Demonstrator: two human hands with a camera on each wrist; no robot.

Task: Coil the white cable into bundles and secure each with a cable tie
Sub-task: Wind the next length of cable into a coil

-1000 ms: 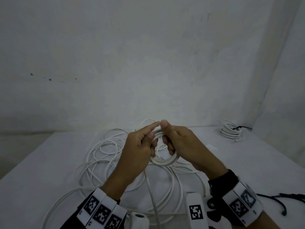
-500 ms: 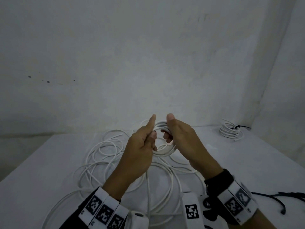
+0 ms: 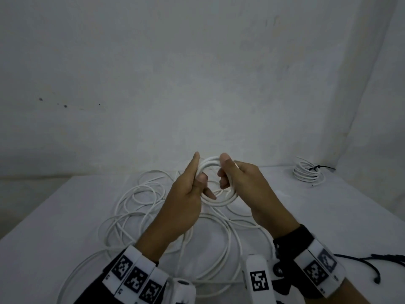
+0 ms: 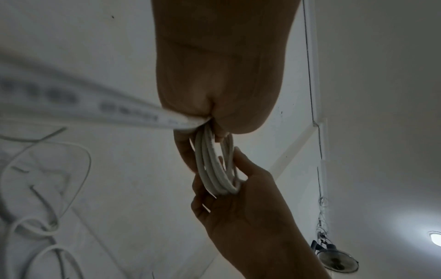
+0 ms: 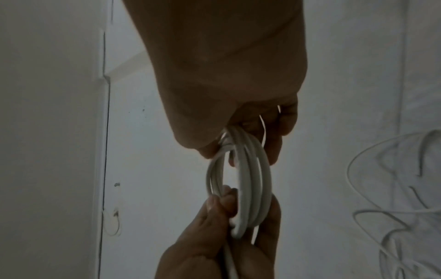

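A small coil of white cable (image 3: pixel 219 201) hangs upright between both hands above the table. My left hand (image 3: pixel 192 183) grips its left side, thumb straight up along the loops. Its right side is pinched by my right hand (image 3: pixel 228 172). The left wrist view has the coil (image 4: pixel 214 169) running from my left hand (image 4: pixel 203 136) to the right hand's fingers (image 4: pixel 241 169). In the right wrist view the coil (image 5: pixel 248 179) spans from my right hand (image 5: pixel 241 139) down to the left hand (image 5: pixel 229 213). The loose white cable (image 3: pixel 140 207) trails in wide loops on the table.
A finished white bundle (image 3: pixel 306 173) with a black tie lies at the table's back right corner. Black cable ties (image 3: pixel 372 260) lie near the right edge. The white table (image 3: pixel 54 227) meets a grey wall behind; a corner wall closes the right side.
Both hands have lifted the coil slightly and moved apart, so the ring between them now stands open. The left thumb has straightened upward.
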